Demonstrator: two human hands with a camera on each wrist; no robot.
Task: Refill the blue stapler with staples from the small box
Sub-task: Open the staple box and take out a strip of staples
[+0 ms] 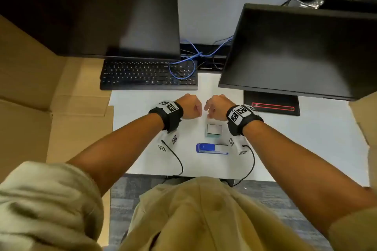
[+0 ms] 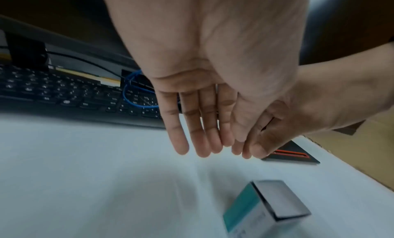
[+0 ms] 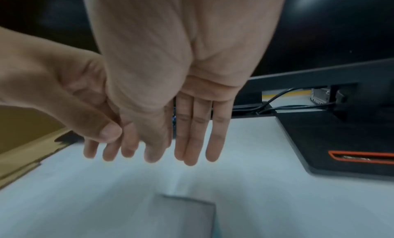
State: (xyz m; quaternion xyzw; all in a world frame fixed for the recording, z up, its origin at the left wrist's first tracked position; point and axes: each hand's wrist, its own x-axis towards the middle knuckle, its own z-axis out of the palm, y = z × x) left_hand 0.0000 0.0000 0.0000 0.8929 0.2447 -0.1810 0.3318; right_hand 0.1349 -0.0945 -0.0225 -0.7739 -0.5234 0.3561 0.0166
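The blue stapler (image 1: 211, 149) lies flat on the white desk (image 1: 138, 149) near its front edge. Just behind it stands the small box (image 1: 214, 130), teal on the sides with a grey top, also seen low in the left wrist view (image 2: 270, 206) and the right wrist view (image 3: 187, 214). My left hand (image 1: 188, 108) and right hand (image 1: 216, 108) hover side by side above the desk behind the box, almost touching. In the wrist views the left hand's fingers (image 2: 198, 132) and the right hand's fingers (image 3: 198, 137) hang straight down and hold nothing.
A black keyboard (image 1: 149, 76) lies behind the hands to the left, with a blue cable (image 1: 183, 67) looped over it. Two dark monitors (image 1: 114, 20) (image 1: 302, 51) stand at the back. A black monitor base with a red slot (image 1: 272, 106) is to the right. Cardboard (image 1: 40, 98) flanks the desk's left.
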